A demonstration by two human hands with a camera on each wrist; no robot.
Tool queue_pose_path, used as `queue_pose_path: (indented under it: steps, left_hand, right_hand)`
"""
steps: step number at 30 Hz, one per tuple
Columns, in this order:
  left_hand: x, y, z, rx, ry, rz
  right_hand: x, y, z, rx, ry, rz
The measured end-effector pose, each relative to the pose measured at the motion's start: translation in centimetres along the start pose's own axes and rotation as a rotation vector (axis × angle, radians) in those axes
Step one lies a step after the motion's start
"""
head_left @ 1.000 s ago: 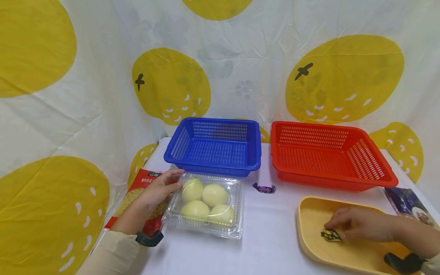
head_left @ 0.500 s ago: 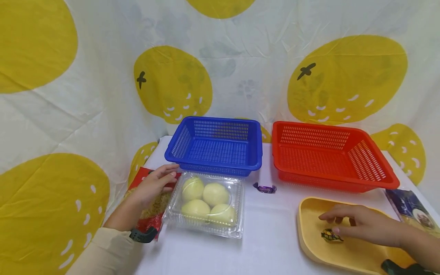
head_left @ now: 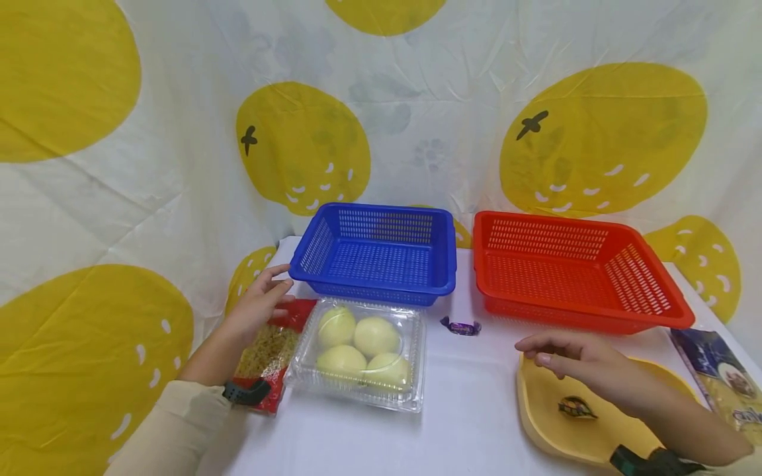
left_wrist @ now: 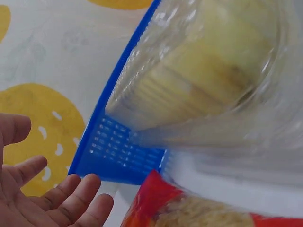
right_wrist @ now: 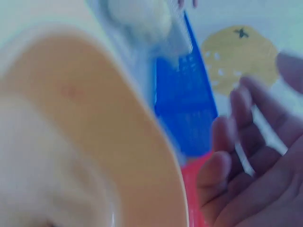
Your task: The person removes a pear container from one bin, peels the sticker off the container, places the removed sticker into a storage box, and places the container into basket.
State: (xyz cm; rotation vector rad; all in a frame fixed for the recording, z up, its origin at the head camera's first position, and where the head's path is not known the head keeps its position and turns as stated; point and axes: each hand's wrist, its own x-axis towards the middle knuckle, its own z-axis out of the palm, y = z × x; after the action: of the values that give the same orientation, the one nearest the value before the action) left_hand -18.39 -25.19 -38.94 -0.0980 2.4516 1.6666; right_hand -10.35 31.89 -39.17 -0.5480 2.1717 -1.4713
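Note:
My left hand [head_left: 257,309] hovers over a red bag [head_left: 270,354] of tan dry food, its fingertips close to the left corner of the blue basket [head_left: 370,291]. In the left wrist view the fingers [left_wrist: 85,194] spread loosely with nothing in them. To its right lies a lidded clear plastic box [head_left: 417,344] with several pale yellow-green round fruits [head_left: 376,337]. My right hand [head_left: 586,363] is above the far-left rim of a yellow tray [head_left: 526,413], fingers relaxed and holding nothing. A small candy [head_left: 576,407] in a dark, yellow-patterned wrapper lies in this tray.
A red basket [head_left: 580,311] stands at the back right beside the blue one. A purple-wrapped candy [head_left: 460,326] lies on the white tablecloth [head_left: 464,410] in front of them. A dark blue printed packet [head_left: 711,360] lies at the right edge.
My right hand has let go of the small candy, risen and moved forward and left. My left hand has drawn away from the clear box, leftward and toward the blue basket.

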Motion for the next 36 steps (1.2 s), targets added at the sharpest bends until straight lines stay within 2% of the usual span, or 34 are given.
queue_pose_path:
  steps: [3,6,10,20,24,28,36]
  left_hand:
    - [0.5,0.1,-0.1,0.018,0.002,-0.003]
    - [1.0,0.0,-0.2,0.029,0.021,-0.023]
    - [1.8,-0.5,-0.3,0.024,0.040,-0.040]
    - [4.4,-1.3,-0.8,-0.091,-0.014,0.014]
    - [4.9,-1.7,-0.9,-0.090,-0.018,0.009]
    - [5.3,-2.2,-0.7,-0.093,-0.013,0.004]
    - [6.2,-2.6,-0.2,-0.108,-0.017,0.056]
  right_hand:
    - [0.7,-0.8,1.4,0.037,0.028,0.052]
    - [1.6,-1.9,2.9,0.031,0.071,0.095]
    - [2.8,-3.1,4.6,0.054,0.109,0.122]
    - [5.5,-4.2,7.8,0.182,0.148,0.172]
    - [6.9,-4.6,9.1,0.192,0.178,0.223]
    - [8.4,-4.9,10.2,0.209,0.195,0.231]
    - [10.5,-4.8,12.3,0.313,0.220,0.232]
